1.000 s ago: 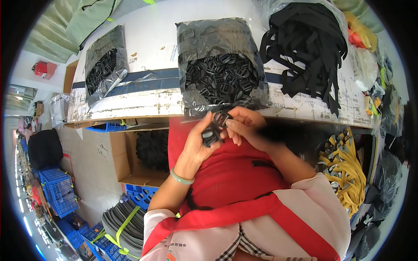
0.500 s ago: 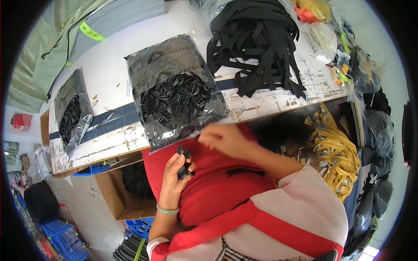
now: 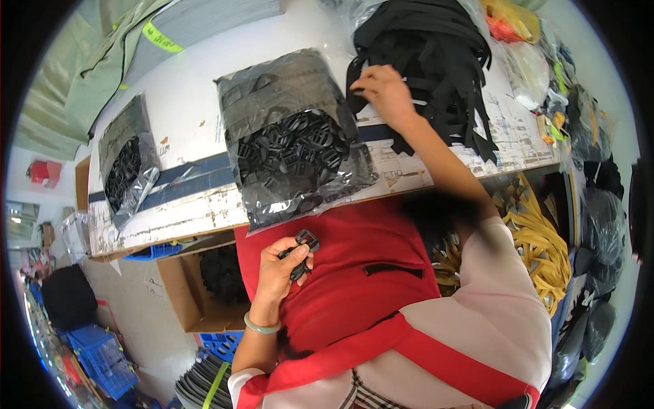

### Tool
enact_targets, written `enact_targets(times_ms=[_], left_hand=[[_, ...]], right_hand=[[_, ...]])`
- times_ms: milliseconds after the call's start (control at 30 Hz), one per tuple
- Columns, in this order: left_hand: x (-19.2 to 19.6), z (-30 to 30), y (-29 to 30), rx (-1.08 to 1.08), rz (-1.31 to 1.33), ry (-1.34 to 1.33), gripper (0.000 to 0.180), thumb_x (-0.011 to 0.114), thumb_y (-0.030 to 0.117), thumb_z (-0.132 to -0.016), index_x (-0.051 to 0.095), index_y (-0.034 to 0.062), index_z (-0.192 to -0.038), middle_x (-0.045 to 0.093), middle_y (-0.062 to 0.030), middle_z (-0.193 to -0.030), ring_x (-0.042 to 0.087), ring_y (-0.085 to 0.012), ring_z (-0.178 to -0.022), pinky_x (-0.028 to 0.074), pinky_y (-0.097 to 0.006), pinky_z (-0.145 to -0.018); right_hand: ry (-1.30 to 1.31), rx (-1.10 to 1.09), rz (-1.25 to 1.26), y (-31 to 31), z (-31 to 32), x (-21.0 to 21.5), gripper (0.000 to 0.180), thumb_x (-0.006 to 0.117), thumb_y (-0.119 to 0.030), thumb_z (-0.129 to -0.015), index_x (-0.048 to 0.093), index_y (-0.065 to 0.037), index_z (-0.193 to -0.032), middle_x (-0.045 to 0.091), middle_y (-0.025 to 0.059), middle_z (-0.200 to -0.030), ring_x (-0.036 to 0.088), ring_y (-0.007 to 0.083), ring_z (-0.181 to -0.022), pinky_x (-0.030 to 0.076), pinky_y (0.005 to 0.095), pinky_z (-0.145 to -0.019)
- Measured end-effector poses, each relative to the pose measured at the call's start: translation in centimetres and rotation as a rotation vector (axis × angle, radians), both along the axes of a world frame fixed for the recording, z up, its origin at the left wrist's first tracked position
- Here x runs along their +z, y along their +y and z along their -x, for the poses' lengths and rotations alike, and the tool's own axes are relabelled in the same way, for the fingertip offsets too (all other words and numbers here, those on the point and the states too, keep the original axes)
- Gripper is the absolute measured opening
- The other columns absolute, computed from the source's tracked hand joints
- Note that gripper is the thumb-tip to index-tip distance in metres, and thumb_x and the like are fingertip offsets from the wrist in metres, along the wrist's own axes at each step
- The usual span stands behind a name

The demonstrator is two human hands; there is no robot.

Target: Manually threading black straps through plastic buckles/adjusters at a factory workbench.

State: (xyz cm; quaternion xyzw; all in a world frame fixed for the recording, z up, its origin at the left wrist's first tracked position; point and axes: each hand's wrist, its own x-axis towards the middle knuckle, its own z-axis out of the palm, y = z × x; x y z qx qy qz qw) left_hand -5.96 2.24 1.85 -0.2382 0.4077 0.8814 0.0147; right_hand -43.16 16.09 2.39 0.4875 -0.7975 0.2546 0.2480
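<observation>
In front of my red apron, my left hand (image 3: 286, 266) is closed around a few black plastic strap buckles (image 3: 308, 240); one sticks up past the thumb and another shows below it. My right hand (image 3: 385, 95) reaches out over the table to the near-left edge of a heap of black webbing straps (image 3: 436, 48). Its fingers are bent together at a strap there. Left of that hand lies a clear plastic bag of black buckles (image 3: 289, 153), its near end at the table's edge.
A smaller bag of black buckles (image 3: 124, 167) lies farther left on the white table (image 3: 187, 215). Yellow straps (image 3: 541, 255) hang below the table at right. Under it stands a cardboard box (image 3: 187, 293). Plastic-wrapped bundles (image 3: 603, 211) line the right side.
My right hand has gone from near the apron, up and away, to the black straps. My left hand stays close to the apron with the buckles, turned slightly. The whole view has shifted a little.
</observation>
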Motion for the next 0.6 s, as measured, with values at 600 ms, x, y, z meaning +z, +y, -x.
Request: enact_targets(times_ms=[600], left_hand=[[2.8, -0.7, 0.2, 0.109, 0.638, 0.022, 0.008, 0.064, 0.000, -0.087, 0.066, 0.0003, -0.095, 0.054, 0.0021, -0.073, 0.047, -0.0026, -0.053, 0.036, -0.018, -0.044]], right_hand=[[-1.759, 0.295, -0.060, -0.1, -24.4, 4.9, 0.017, 0.059, -0.017, -0.093, 0.057, -0.001, -0.087, 0.059, -0.0012, -0.069, 0.046, 0.0009, -0.058, 0.035, 0.0205, -0.049]])
